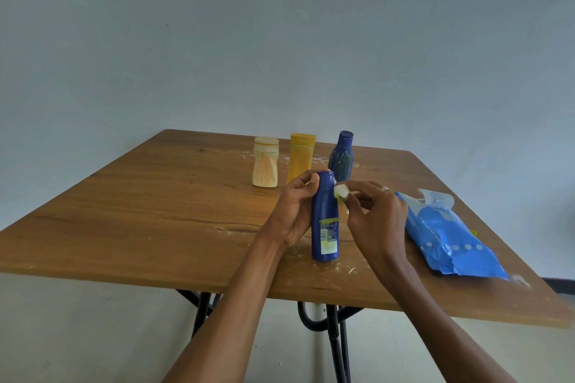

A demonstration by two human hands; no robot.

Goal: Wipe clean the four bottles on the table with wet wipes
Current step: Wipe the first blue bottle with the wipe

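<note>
The fingertips of the right hand (375, 214) pinch a small crumpled white wet wipe (341, 190) and press it against the right shoulder of a tall dark-blue plastic bottle with a flip cap (324, 218), just under the cap. The left hand (295, 208) wraps the same bottle from the other side, thumb lying up along the neck and fingers curled behind, steadying it. The bottle stands upright on the brown wooden table (155, 211), its long axis vertical, so the unwiped body and label lie straight below the wipe; by my judgement the next stroke runs downward along that axis while the left hand turns or braces the bottle. The right hand is the working one and the nearer to the wipe supply: a crinkled blue plastic pack of wet wipes (448, 239) lies just to its right, a sheet poking from its opening. Farther back stand three more bottles in a row, well apart from the hands: a cream waisted bottle with orange streaks (265, 163), a yellow squared bottle (300, 158) and a rounded dark-blue bottle with a leaf pattern (341, 157). White smears mark the tabletop around them.
</note>
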